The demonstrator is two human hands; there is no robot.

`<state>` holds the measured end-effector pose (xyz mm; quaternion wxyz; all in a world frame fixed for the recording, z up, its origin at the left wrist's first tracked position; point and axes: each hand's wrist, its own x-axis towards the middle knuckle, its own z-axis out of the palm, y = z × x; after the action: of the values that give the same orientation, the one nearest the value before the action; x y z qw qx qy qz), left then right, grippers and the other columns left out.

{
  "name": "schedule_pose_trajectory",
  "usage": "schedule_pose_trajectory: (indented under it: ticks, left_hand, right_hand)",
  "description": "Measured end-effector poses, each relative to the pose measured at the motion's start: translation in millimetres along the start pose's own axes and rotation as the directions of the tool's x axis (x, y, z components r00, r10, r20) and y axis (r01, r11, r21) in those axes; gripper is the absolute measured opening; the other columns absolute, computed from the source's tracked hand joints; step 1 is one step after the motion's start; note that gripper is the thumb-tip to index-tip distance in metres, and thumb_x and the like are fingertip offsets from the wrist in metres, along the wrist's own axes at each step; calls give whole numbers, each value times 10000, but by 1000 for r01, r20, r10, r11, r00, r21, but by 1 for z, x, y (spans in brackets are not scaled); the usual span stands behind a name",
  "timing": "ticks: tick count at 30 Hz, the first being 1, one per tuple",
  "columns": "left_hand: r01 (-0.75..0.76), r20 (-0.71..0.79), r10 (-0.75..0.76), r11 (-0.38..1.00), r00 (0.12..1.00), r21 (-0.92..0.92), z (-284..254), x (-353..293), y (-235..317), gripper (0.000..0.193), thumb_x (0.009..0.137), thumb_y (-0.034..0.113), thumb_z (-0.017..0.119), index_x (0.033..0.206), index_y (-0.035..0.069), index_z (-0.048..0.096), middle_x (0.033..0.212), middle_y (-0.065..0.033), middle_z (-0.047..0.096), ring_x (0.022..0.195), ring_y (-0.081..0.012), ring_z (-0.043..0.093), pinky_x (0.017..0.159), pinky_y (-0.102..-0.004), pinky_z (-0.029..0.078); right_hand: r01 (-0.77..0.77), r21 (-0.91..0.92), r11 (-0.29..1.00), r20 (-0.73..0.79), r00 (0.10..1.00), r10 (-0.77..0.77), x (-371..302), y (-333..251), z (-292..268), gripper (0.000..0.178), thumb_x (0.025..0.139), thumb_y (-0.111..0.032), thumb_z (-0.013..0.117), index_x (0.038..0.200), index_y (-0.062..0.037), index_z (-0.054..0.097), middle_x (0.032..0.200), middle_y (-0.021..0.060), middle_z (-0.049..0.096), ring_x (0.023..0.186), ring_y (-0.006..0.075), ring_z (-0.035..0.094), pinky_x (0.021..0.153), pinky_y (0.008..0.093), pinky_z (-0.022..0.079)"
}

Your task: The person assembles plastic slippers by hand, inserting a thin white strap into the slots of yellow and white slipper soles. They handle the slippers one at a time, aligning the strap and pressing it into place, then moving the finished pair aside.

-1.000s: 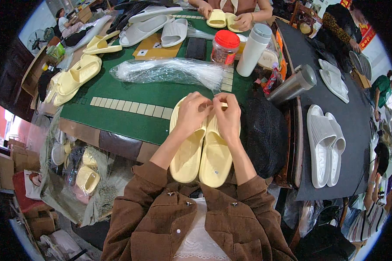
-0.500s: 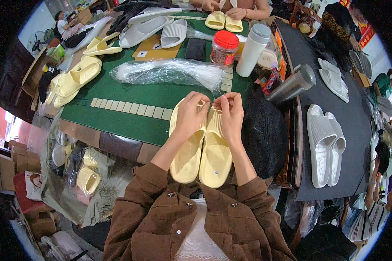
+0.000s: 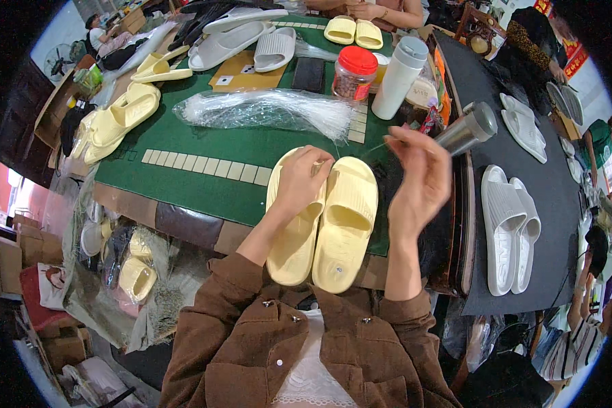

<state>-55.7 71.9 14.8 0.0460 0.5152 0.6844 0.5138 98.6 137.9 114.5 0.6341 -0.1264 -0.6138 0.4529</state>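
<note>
Left hand (image 3: 299, 178) bends over the toe of one of two ribbed, pale yellow slippers (image 3: 347, 234), side by side at the near edge of the green-topped table (image 3: 132, 187); I cannot tell whether its fingertips grip anything. Right hand (image 3: 418, 177) is raised beside them, too blurred to tell its grip. Beyond lie a crinkled clear bag (image 3: 265, 112) of thin white strands, a red-lidded jar (image 3: 353, 75) and a smooth, cylindrical white bottle (image 3: 399, 80); a shiny metal tumbler (image 3: 468, 129) stands just behind the right hand.
</note>
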Motion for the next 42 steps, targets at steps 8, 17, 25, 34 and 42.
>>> schedule_pose_trajectory:
  ticks: [8,17,25,34,42]
  left_hand:
    - [106,56,-105,994,993,-17,-3,2,10,130,864,124,624,909,16,681,893,-120,664,837,-286,651,744,-380,505]
    - [32,22,-32,999,999,-6,0,1,3,102,890,82,625,921,1,680,852,-98,649,686,-182,615,616,-291,484]
    - [-15,-10,15,998,1000,-59,-2,1,7,96,900,62,611,939,-4,668,898,-111,654,789,-208,645,696,-303,503]
    - [-271,189,240,949,952,159,-29,-26,41,323,854,230,682,1104,36,615,1144,-145,580,1103,-339,534,953,-445,405]
    - [-317,308,186,832,933,456,-26,-64,51,695,742,266,751,1355,81,480,1362,-150,457,1324,-368,364,1110,-573,235]
  right_hand:
    - [739,-312,597,34,637,-770,5,-79,-44,169,1025,-257,414,1122,-122,442,1012,102,528,1021,271,565,907,537,556]
    - [308,-509,804,279,942,-184,-19,-42,-27,201,803,77,609,957,-33,675,820,118,609,741,274,606,646,369,486]
    - [254,-722,644,538,791,292,-51,-6,-47,399,765,-182,766,1119,-75,615,1082,108,573,753,314,645,665,391,537]
    - [274,-802,530,544,701,461,-69,18,-58,688,744,-114,737,1365,-96,442,1388,189,437,802,372,677,695,416,573]
    - [241,-817,524,513,718,470,-75,19,-58,660,775,-32,652,1389,-99,420,1418,218,420,756,376,684,644,415,581]
